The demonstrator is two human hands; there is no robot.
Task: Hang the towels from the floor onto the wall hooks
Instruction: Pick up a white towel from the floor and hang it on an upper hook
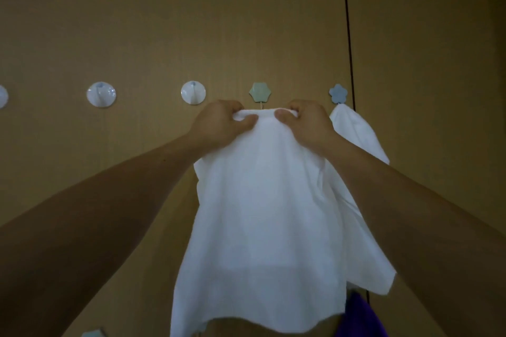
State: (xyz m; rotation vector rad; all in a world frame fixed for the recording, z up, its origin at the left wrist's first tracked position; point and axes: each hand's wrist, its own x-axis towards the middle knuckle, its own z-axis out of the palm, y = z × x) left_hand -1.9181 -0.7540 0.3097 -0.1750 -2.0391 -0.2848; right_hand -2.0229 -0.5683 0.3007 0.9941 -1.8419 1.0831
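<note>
- white towel [260,213], centre: soft cloth, matt, fine woven texture
- round hooks [101,94], 9 o'clock: white plastic, glossy, smooth
- star hook [260,92], 12 o'clock of the towel: pale green, matt
- pin [262,105] under it: thin metal
- wall [164,22]: tan, matt, faint horizontal grain
- purple cloth [358,314], 5 o'clock: matt

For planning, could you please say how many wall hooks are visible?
6: in a row, cut-off hook, two white hooks, green hook, blue hook; lower hook bottom-left; towel may hide more.
</note>
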